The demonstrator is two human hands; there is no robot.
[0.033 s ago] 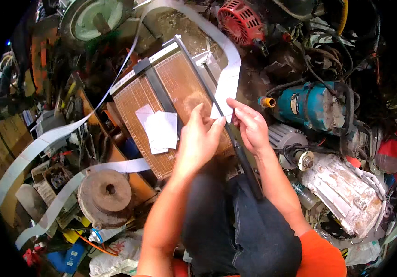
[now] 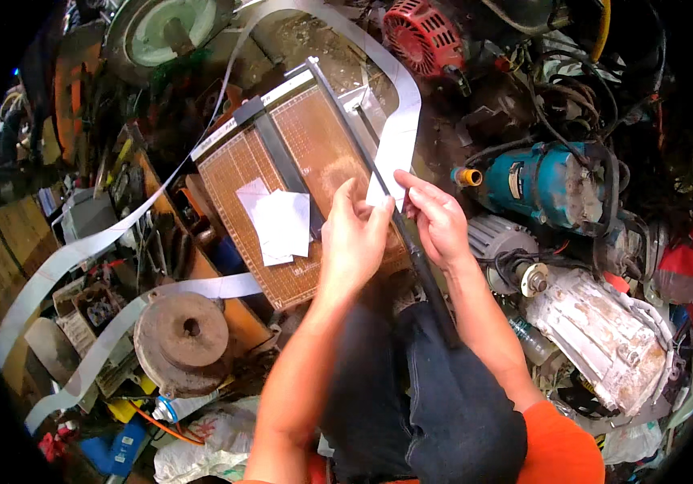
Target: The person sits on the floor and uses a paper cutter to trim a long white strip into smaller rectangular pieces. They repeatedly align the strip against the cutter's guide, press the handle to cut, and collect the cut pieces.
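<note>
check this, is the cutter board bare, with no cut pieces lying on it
No: several white cut pieces lie on the brown gridded cutter board, just left of the left hand.

Left hand (image 2: pixel 354 242) fingers curled (palm down), right hand (image 2: pixel 437 219) pinching, forearms converging

Cluttered workshop floor, daylight. Red small engine (image 2: pixel 423 34) top, teal electric motor (image 2: pixel 542 181) right, rusty round motor (image 2: pixel 182 332) lower left, cables, scrap everywhere.
</note>
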